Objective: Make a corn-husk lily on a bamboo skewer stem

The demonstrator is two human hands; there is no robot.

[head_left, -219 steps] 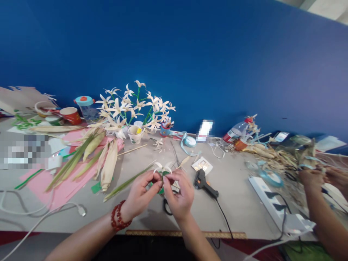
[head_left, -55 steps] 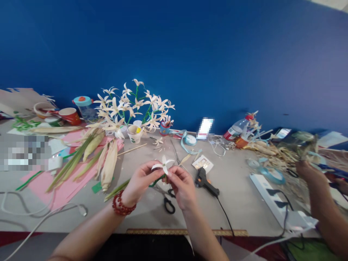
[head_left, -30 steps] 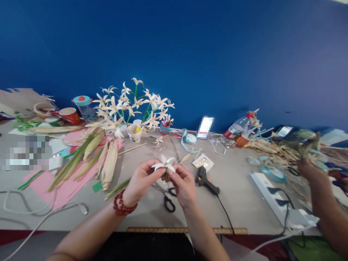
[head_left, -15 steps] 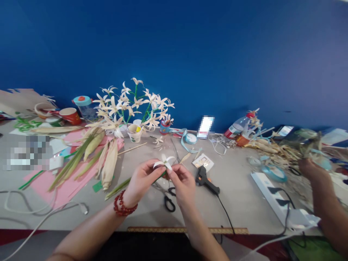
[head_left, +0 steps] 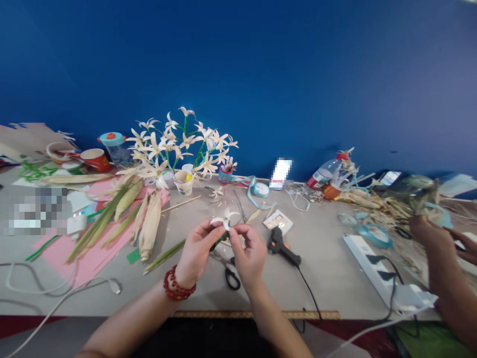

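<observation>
A small white flower (head_left: 226, 219) with a green stem is pinched between my two hands above the middle of the table. My left hand (head_left: 199, 248), a red bead bracelet on its wrist, grips it low on the left side. Fingers of my right hand (head_left: 248, 253) close on its base from the right. Beneath them lie black-handled scissors (head_left: 233, 279), partly hidden. A black glue gun (head_left: 283, 248) rests right of my right hand. Behind, finished white flowers (head_left: 186, 141) on green stems stand in a paper cup (head_left: 184, 184).
Corn husks (head_left: 151, 226) lie on pink paper (head_left: 67, 253) at the left. A white power strip (head_left: 383, 278) with cords sits at the right, beside another person's hands (head_left: 428, 236). A bottle (head_left: 324, 174) and a ribbon roll (head_left: 261, 189) stand further back.
My left hand and wrist have shifted slightly right, and the flower has turned a little. At the far right, another dark-handled item and more of the other person's fingers have come into view.
</observation>
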